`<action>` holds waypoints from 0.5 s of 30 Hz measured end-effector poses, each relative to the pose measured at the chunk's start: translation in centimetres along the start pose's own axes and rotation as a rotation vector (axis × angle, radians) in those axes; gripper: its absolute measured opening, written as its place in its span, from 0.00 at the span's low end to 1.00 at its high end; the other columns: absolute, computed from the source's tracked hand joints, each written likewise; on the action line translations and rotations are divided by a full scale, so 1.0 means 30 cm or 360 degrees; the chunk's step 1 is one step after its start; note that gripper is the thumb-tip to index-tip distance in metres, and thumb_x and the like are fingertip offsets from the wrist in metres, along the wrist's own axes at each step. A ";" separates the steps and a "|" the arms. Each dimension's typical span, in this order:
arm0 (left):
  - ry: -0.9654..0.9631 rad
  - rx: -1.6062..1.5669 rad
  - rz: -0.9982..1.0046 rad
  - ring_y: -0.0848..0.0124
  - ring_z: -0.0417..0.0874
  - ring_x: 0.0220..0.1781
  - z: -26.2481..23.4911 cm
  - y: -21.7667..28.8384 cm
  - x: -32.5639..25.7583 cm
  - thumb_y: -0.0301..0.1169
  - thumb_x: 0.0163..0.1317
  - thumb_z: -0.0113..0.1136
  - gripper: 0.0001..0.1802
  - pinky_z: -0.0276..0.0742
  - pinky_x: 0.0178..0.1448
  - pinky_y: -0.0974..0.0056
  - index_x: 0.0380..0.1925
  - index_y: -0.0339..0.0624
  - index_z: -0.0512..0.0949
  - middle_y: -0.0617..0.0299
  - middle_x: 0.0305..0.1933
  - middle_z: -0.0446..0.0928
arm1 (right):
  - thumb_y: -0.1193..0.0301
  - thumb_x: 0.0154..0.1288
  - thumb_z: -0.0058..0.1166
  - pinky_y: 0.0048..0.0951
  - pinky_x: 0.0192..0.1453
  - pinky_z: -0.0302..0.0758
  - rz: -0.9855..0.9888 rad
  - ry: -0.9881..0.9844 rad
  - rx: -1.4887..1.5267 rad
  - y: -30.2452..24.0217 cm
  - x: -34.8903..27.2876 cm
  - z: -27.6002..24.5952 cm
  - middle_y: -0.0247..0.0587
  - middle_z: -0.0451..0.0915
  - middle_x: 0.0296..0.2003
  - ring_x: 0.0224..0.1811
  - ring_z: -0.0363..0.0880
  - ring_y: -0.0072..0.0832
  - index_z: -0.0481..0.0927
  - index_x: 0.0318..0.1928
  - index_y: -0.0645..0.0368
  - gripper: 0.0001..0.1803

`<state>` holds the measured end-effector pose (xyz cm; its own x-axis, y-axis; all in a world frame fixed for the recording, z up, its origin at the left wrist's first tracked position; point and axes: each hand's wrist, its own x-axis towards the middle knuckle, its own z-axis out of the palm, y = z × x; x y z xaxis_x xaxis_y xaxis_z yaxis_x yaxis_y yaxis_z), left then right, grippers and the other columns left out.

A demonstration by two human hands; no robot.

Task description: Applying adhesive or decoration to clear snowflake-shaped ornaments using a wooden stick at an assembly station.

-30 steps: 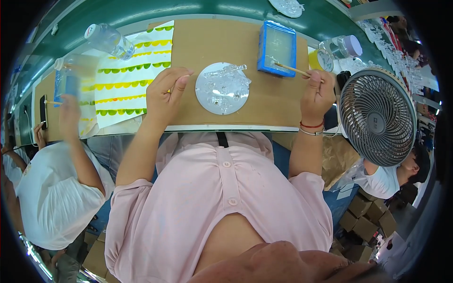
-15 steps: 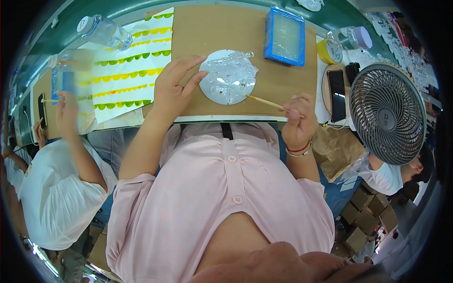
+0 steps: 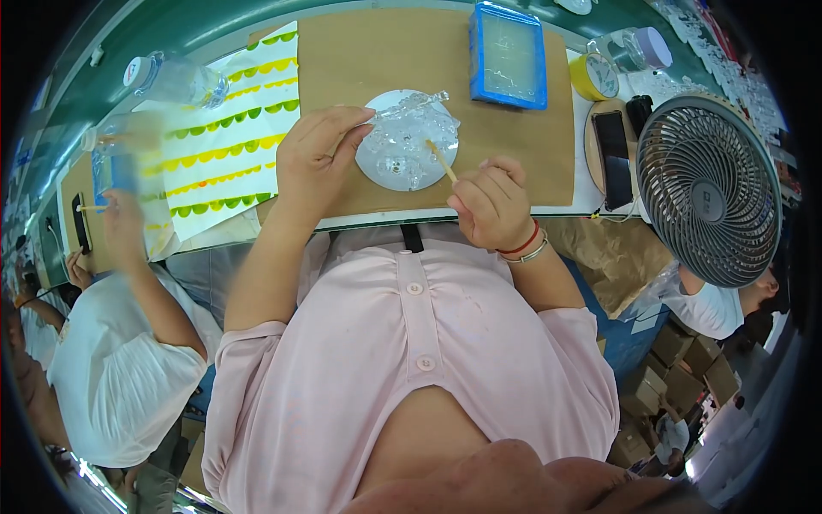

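A round whitish disc (image 3: 394,178) lies on the brown board, with several clear, shiny pieces on it. My left hand (image 3: 318,154) is at its left edge. Thumb and forefinger close on the left end of a long clear piece (image 3: 415,104) along the disc's far side; their exact contact is hard to see. In my right hand (image 3: 495,204), at the board's near edge, is a thin wooden stick (image 3: 441,160) with a yellowish-brown tip. That tip is over the clear pieces, and I cannot tell whether it touches them.
Behind the disc is a blue-rimmed tray (image 3: 510,60) of pale, translucent material. A yellow tape roll (image 3: 594,77), phone (image 3: 610,160) and fan (image 3: 707,193) stand right. Leftward are a patterned sheet (image 3: 231,128), clear jar (image 3: 177,81) and a co-worker's blurred hand (image 3: 126,224).
My right hand has moved left, bringing the stick's tip from beside the disc to over it. My left thumb and forefinger have drawn together at the clear piece. The whole view has shifted slightly.
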<state>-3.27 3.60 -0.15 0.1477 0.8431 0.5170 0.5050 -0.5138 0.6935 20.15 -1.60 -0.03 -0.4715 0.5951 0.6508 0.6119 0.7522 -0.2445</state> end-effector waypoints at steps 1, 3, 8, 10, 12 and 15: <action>0.0006 0.0013 0.0013 0.65 0.83 0.38 0.000 -0.002 0.000 0.20 0.50 0.68 0.11 0.78 0.40 0.65 0.35 0.43 0.83 0.60 0.36 0.83 | 0.70 0.63 0.54 0.38 0.46 0.71 -0.0032 -0.0033 -0.0069 -0.002 0.009 -0.003 0.39 0.78 0.27 0.27 0.74 0.33 0.75 0.34 0.58 0.05; 0.0013 -0.0002 0.0011 0.65 0.83 0.37 0.001 -0.006 -0.001 0.21 0.50 0.68 0.11 0.78 0.40 0.65 0.35 0.43 0.83 0.60 0.35 0.83 | 0.71 0.62 0.54 0.38 0.46 0.72 -0.0026 -0.0066 -0.0045 -0.006 0.020 -0.007 0.39 0.78 0.27 0.27 0.74 0.34 0.75 0.34 0.58 0.05; 0.0024 -0.0034 -0.0001 0.64 0.82 0.36 0.001 -0.002 -0.001 0.21 0.50 0.68 0.11 0.77 0.39 0.65 0.35 0.43 0.83 0.61 0.35 0.83 | 0.72 0.64 0.53 0.39 0.45 0.72 0.0046 -0.0078 0.0108 -0.007 0.033 -0.018 0.39 0.77 0.26 0.26 0.74 0.36 0.74 0.35 0.59 0.04; 0.0005 -0.0033 -0.0002 0.64 0.82 0.36 0.001 0.002 0.002 0.21 0.51 0.67 0.11 0.77 0.38 0.65 0.35 0.43 0.83 0.61 0.35 0.82 | 0.72 0.67 0.50 0.40 0.45 0.73 0.0145 0.0005 0.0230 0.000 0.030 -0.013 0.40 0.77 0.26 0.25 0.74 0.37 0.74 0.35 0.59 0.04; 0.0004 -0.0032 -0.0011 0.64 0.82 0.37 -0.002 0.001 0.000 0.21 0.51 0.67 0.10 0.77 0.38 0.64 0.35 0.43 0.83 0.61 0.35 0.82 | 0.72 0.69 0.48 0.40 0.45 0.74 0.0174 -0.0013 0.0252 0.000 0.032 -0.014 0.41 0.78 0.26 0.26 0.75 0.37 0.74 0.36 0.60 0.05; 0.0002 -0.0038 0.0006 0.64 0.82 0.36 -0.003 -0.005 -0.001 0.21 0.51 0.67 0.10 0.77 0.38 0.64 0.35 0.43 0.83 0.60 0.35 0.82 | 0.71 0.71 0.47 0.40 0.45 0.75 0.0227 -0.0025 0.0302 -0.003 0.022 -0.011 0.41 0.78 0.26 0.27 0.76 0.37 0.74 0.36 0.60 0.07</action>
<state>-3.42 3.64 -0.22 0.1486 0.8410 0.5202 0.4842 -0.5205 0.7033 19.98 -1.36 0.66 -0.3997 0.7025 0.5889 0.5435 0.6989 -0.4649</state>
